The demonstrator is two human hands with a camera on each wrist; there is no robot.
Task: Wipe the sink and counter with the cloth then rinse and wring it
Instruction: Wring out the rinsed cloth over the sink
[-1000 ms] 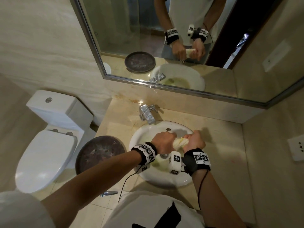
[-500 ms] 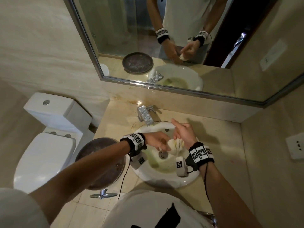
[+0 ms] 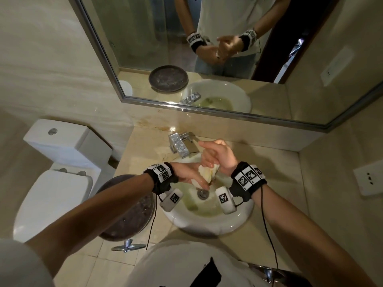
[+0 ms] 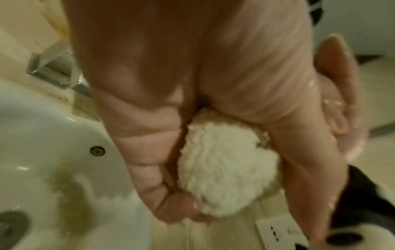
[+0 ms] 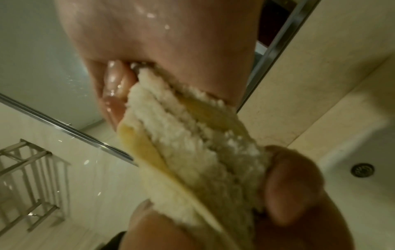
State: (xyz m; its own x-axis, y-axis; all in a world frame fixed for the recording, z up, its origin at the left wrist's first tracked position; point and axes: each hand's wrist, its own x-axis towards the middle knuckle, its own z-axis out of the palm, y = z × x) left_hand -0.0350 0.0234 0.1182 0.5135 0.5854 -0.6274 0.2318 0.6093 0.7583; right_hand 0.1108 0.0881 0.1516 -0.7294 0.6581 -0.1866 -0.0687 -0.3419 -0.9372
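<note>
Beige counter (image 3: 275,168) with sink (image 3: 209,226), faucet (image 3: 179,145), dark tray (image 3: 128,216)

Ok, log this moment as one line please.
stage: wringing | fluffy cream cloth: bunched between both hands, above white ceramic sink | left hand: grips cloth | right hand: grips cloth | chrome tap: no water seen

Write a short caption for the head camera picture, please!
Both hands, left hand and right hand, squeeze a wet cloth over the sink.
</note>
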